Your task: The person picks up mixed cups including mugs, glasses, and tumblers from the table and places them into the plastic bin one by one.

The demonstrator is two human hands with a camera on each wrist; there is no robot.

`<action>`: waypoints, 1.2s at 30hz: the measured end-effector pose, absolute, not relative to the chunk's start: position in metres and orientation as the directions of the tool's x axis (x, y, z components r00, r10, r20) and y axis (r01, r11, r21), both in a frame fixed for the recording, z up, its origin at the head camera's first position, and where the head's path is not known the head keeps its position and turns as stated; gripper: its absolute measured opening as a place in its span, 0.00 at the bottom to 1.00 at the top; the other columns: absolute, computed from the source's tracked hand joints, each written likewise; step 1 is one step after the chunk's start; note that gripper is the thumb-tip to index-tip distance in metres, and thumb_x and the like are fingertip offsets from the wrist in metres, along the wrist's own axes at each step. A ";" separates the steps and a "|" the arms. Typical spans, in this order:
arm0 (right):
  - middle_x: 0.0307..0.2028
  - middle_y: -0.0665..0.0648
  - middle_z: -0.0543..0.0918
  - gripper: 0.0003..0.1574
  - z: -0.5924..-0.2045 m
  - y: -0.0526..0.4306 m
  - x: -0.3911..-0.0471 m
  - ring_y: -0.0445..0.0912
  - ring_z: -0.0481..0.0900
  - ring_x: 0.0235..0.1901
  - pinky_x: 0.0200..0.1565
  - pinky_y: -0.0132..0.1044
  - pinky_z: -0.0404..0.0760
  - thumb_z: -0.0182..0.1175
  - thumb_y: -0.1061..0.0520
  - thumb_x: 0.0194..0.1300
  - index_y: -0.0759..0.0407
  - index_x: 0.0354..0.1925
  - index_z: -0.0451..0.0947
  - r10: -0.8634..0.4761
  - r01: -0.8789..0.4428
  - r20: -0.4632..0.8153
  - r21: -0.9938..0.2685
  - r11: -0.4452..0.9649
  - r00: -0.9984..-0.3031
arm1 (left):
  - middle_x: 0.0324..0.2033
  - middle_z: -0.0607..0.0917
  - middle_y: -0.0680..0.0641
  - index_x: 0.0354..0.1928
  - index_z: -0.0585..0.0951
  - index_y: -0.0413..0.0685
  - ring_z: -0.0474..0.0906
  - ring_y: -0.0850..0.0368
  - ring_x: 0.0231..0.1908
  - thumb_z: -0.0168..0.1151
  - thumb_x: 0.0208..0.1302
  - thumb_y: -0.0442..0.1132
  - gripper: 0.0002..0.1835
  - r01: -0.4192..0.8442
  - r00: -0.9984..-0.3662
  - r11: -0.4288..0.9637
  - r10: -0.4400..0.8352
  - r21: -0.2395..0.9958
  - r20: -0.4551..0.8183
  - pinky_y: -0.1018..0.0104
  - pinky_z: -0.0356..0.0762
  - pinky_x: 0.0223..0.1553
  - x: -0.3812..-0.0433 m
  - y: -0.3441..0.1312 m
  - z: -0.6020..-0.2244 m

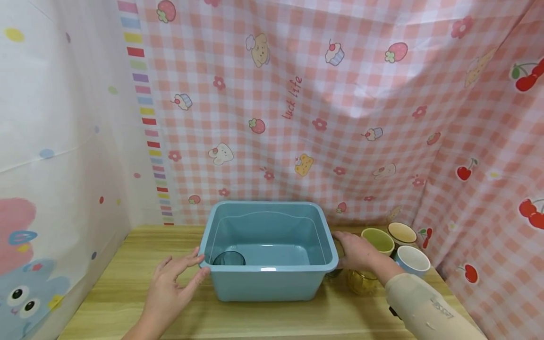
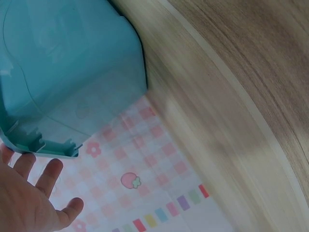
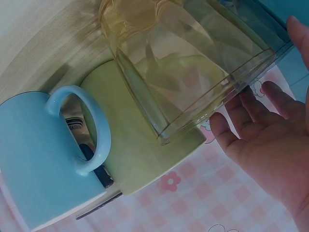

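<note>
A light blue plastic tub [image 1: 272, 283] stands on the table with a dark see-through glass [image 1: 229, 259] inside, at its front left. My left hand [image 1: 172, 285] is at the tub's left rim, fingers spread and loosely bent, fingertips right at the rim. My right hand [image 1: 357, 252] reaches down beside the tub's right wall. In the right wrist view, its thumb and loosely bent fingers [image 3: 270, 99] are apart on either side of a bluish see-through glass [image 3: 263, 29]. An amber glass [image 3: 193, 77] overlaps that glass and lies close to the fingertips.
Right of the tub stand a green mug [image 1: 378, 241], a light blue mug [image 1: 413, 259] and a cream-coloured cup [image 1: 401, 233] with a dark outside. Patterned curtains [image 1: 272, 94] hang behind and at both sides of the wooden table [image 1: 140, 264].
</note>
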State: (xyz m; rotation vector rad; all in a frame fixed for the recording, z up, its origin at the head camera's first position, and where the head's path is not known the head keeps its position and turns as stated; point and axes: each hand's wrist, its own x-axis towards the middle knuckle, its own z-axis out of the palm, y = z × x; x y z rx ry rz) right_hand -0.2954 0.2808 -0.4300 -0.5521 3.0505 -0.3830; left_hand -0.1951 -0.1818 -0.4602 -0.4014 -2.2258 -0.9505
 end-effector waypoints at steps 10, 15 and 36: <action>0.62 0.64 0.86 0.53 -0.429 0.281 -0.296 0.63 0.85 0.61 0.64 0.66 0.82 0.84 0.46 0.53 0.63 0.70 0.75 -0.342 -0.335 0.019 -0.258 0.906 -0.940 | 0.56 0.92 0.45 0.49 0.91 0.48 0.90 0.40 0.53 0.83 0.57 0.37 0.17 0.513 -0.721 0.682 0.013 0.521 0.693 0.22 0.67 0.65 -0.195 -0.181 -0.458; 0.61 0.64 0.86 0.52 -0.428 0.280 -0.296 0.63 0.85 0.61 0.64 0.66 0.82 0.83 0.45 0.53 0.63 0.70 0.75 -0.336 -0.327 0.011 -0.259 0.909 -0.942 | 0.55 0.92 0.45 0.48 0.91 0.48 0.90 0.39 0.53 0.83 0.56 0.37 0.17 0.524 -0.711 0.681 0.019 0.511 0.703 0.21 0.68 0.65 -0.195 -0.181 -0.458; 0.63 0.65 0.86 0.56 -0.429 0.286 -0.297 0.63 0.84 0.62 0.64 0.63 0.82 0.82 0.43 0.54 0.63 0.73 0.71 -0.324 -0.315 0.030 -0.328 0.891 -0.946 | 0.55 0.92 0.44 0.49 0.91 0.46 0.89 0.38 0.53 0.83 0.56 0.37 0.18 0.513 -0.718 0.688 0.016 0.514 0.696 0.22 0.67 0.65 -0.195 -0.181 -0.459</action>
